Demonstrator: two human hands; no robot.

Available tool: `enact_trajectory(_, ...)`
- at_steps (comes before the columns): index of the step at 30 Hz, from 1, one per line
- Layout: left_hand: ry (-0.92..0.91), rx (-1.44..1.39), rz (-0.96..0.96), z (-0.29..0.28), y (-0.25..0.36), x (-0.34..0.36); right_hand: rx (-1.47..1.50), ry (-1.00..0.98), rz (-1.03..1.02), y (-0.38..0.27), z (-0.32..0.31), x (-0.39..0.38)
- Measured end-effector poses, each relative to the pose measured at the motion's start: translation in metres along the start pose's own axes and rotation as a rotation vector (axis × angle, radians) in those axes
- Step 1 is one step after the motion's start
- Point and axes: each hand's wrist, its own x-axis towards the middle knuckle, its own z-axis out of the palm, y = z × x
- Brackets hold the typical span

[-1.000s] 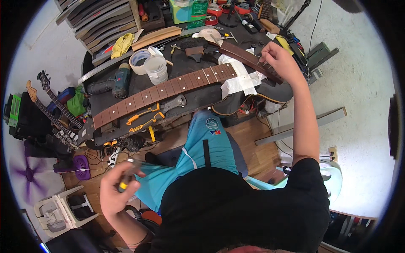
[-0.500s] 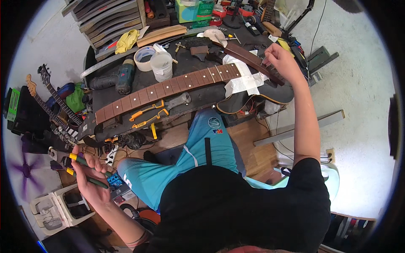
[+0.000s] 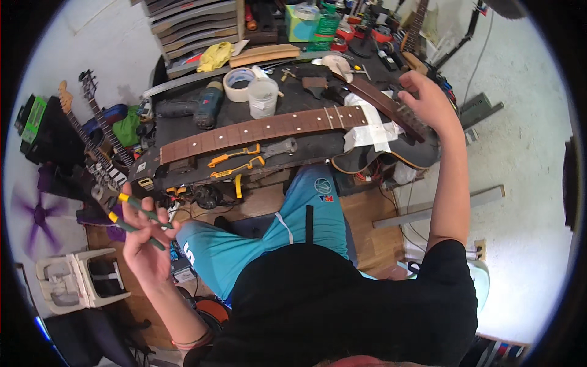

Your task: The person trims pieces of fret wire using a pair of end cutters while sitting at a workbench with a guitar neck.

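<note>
My left hand (image 3: 150, 248) holds pliers (image 3: 136, 221) with green-and-yellow handles and a metal head, off the bench's left front. My right hand (image 3: 431, 104) is over a dark wooden bar (image 3: 369, 93) on the bench's right, fingers loosely curved and apart; whether they touch it I cannot tell. The bar lies on a black guitar body (image 3: 351, 161) with white masking tape (image 3: 384, 137). A long wooden fretboard (image 3: 226, 134) with dot inlays stretches leftward from the tape. Yellow-handled tools (image 3: 235, 164) and a metal wrench (image 3: 282, 148) lie in front of it.
The black workbench (image 3: 183, 171) carries a drill (image 3: 208, 105), tape rolls (image 3: 238, 79), a plastic cup (image 3: 263, 98) and a yellow cloth (image 3: 215, 56). Guitars (image 3: 101, 122), a purple fan (image 3: 40, 214) and a pale plastic chair (image 3: 79, 281) stand at left. A metal beam (image 3: 437, 207) leans at right.
My left hand has risen with the pliers, whose head has turned up and leftward into view. My right hand's fingers have loosened and lifted slightly. The view has shifted, so the bench sits further right.
</note>
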Motion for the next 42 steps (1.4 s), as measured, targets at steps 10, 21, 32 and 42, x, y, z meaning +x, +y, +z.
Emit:
enact_trajectory(10, 0.167, 0.694, 0.183, 0.011, -0.025, -0.027, 0.114, -0.253, -0.705, -0.171, 0.108, 0.129)
enact_trajectory(21, 0.276, 0.611, 0.174, -0.024, -0.015, -0.082, -0.450, -0.707, -0.592, -0.228, 0.176, 0.168)
enact_trajectory(32, 0.231, 0.609, 0.128, -0.019, -0.018, -0.078, -0.439, -0.423, -0.512, -0.245, 0.145, 0.146)
enact_trajectory(42, 0.024, 0.336, 0.080, 0.004, -0.045, -0.043, 0.246, 0.059, -0.523, -0.196, 0.066, 0.040)
